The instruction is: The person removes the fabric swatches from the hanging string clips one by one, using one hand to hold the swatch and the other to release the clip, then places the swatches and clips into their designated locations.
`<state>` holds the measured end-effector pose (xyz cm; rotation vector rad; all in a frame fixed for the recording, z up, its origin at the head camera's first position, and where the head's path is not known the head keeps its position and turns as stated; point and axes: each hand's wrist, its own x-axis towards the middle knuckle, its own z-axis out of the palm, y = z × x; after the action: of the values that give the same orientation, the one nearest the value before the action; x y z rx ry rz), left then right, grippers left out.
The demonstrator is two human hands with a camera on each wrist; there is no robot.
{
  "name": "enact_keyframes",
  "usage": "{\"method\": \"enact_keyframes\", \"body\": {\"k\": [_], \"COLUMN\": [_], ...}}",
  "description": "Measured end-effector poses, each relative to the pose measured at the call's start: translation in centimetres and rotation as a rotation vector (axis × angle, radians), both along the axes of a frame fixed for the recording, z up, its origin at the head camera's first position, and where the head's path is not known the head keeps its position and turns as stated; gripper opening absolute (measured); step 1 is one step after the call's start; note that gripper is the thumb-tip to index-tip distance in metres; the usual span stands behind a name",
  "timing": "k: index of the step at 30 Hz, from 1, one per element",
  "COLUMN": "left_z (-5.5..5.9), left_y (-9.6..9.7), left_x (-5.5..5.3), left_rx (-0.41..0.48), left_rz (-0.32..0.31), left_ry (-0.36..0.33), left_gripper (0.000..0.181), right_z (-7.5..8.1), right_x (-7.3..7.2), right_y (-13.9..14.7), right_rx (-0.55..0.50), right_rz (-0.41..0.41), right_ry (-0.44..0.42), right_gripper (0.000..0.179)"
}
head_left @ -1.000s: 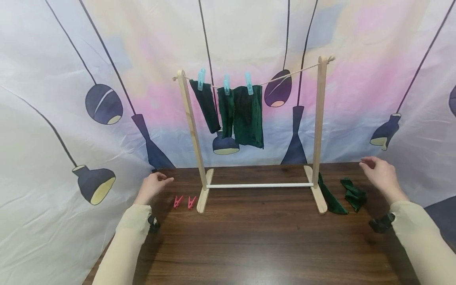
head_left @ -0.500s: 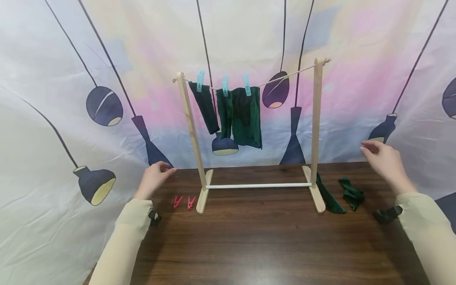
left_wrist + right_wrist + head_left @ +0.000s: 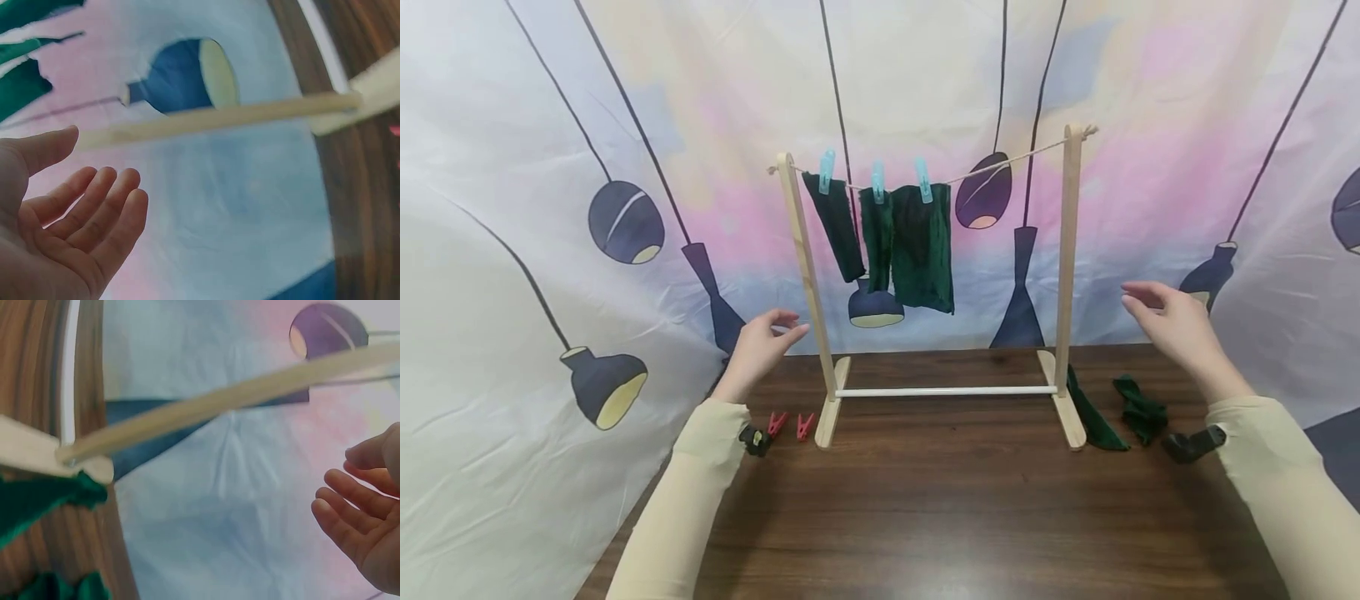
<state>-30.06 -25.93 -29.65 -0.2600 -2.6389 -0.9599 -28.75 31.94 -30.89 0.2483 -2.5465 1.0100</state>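
A brown wood-grain bench (image 3: 955, 500) is being bounded at its far edge by a pale backdrop (image 3: 925, 83) printed with hanging lamps. On the bench a wooden rack (image 3: 805, 254) is being supported upright, its posts being joined low down by a white bar (image 3: 943, 392) and at the top by a sagging string (image 3: 1030, 154). Three green cloths (image 3: 923, 267) are being held on the string's left half by light-blue clips (image 3: 877, 183); open room is being framed between their lower edges and the bar. The left hand (image 3: 758, 348) is being held just outside the left post, thumb parted from loosely curved fingers. The right hand (image 3: 1180, 327) is being held likewise outside the right post, with a wider gap. Below them, red clips (image 3: 805, 427) are being carried by the bench near the left foot, loose green pieces (image 3: 1138, 408) near the right.
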Motion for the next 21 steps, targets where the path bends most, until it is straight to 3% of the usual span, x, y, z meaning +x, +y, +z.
{"method": "enact_keyframes", "body": {"k": [11,21], "left_z": [4.3,7.7], "left_y": [4.2,7.5], "left_x": [1.0,1.8], "left_rx": [0.157,0.201], "left_rz": [-0.094,-0.201], "left_ry": [0.13,0.236], "left_gripper": [0.047,0.047], "right_z": [2.1,4.7], "right_x": [0.5,0.7], "right_y": [-4.7,-8.2], "right_rx": [-0.091,-0.155], "right_rz": [0.062,0.088], "right_ry": [0.095,0.17], "right_gripper": [0.053,0.048]}}
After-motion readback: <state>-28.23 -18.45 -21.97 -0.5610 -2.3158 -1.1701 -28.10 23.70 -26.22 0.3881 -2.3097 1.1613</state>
